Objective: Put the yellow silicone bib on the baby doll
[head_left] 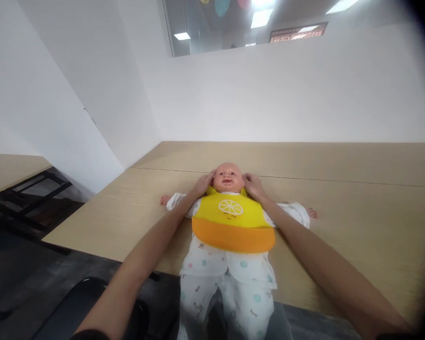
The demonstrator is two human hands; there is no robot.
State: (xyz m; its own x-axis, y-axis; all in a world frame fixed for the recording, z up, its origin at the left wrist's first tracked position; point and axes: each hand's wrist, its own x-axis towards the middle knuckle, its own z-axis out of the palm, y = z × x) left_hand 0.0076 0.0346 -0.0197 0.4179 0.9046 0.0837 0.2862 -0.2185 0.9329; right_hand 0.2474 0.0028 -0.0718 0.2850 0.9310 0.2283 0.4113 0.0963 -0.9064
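Baby doll (228,177) lies face up on the pale wooden table (357,212), head toward the white wall (286,94), legs in printed white pyjamas (230,274) hanging over the near edge, a yellow-and-orange bib (233,221) across its chest. Your left hand (201,185) sits at one side of the doll's neck and your right hand (254,185) at the other, both touching the top corners of the bib by the head. Fingers on each hand look curled in close together at the collar, but whether they pinch the bib's strap you cannot tell from here.
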